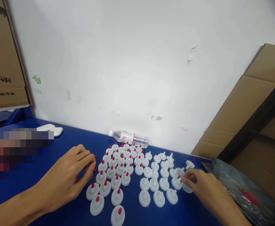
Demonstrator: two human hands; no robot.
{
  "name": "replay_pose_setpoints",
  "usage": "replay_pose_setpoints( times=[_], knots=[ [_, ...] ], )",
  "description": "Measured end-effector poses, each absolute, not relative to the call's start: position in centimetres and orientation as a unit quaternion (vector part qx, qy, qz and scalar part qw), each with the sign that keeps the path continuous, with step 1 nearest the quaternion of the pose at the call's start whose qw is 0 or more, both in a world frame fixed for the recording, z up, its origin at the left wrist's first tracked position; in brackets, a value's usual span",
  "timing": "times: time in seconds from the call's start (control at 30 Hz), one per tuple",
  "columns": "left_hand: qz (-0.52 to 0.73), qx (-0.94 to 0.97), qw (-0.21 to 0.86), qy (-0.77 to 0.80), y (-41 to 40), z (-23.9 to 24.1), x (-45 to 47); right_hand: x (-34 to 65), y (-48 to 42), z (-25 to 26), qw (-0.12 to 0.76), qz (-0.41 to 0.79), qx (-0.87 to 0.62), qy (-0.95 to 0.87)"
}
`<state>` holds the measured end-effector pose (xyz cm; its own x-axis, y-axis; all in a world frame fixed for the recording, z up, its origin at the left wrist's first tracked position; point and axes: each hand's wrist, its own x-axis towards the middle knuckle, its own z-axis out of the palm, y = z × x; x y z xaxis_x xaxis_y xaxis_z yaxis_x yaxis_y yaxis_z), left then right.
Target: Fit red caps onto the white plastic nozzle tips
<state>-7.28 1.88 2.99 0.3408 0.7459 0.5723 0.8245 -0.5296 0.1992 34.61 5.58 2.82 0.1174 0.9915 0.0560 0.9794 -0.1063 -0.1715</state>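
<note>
My left hand [74, 171] is at the left of the blue table, thumb and fingers pinched together around a small red cap [90, 163]. More small red caps [95, 169] lie under and beside those fingers, partly hidden. Over on the right, my right hand [204, 185] has its thumb and forefinger closed at a white disc with a stem [187, 188], which they partly cover. Between the hands stand many white discs with red caps on their stems [111, 172]. To their right are several uncapped white discs [154, 185], stems mostly up.
A clear plastic bottle [129, 138] lies against the white wall. White rounded objects [56, 131] sit at the back left. Cardboard boxes [6, 59] flank both sides. A clear plastic bag [241, 185] with something red inside lies at the right edge.
</note>
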Motion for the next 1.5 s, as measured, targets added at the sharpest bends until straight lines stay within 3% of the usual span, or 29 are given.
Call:
replay_pose_setpoints(
  times=[0.7,1.0,1.17,1.33,1.43,1.5],
  knots=[
    [-0.295,-0.815,0.068,-0.493,2.1,2.8,-7.5,36.6,5.7,1.5,0.019,-0.043,-0.761,-0.647],
    [-0.297,-0.809,0.079,-0.501,2.9,1.8,-8.0,34.9,5.2,3.7,0.022,0.022,-0.777,-0.629],
    [-0.305,-0.809,0.085,-0.496,2.9,1.5,-8.1,34.5,5.6,2.1,0.062,0.012,-0.739,-0.671],
    [-0.304,-0.809,0.098,-0.493,3.2,0.8,-8.4,33.1,5.2,1.5,0.170,-0.107,-0.681,-0.704],
    [-0.290,-0.811,0.109,-0.497,3.6,0.3,-8.9,30.5,4.2,2.2,0.264,-0.137,-0.557,-0.776],
    [-0.276,-0.815,0.110,-0.498,3.7,0.2,-9.0,28.5,3.5,2.4,0.276,-0.149,-0.450,-0.836]
  ],
)
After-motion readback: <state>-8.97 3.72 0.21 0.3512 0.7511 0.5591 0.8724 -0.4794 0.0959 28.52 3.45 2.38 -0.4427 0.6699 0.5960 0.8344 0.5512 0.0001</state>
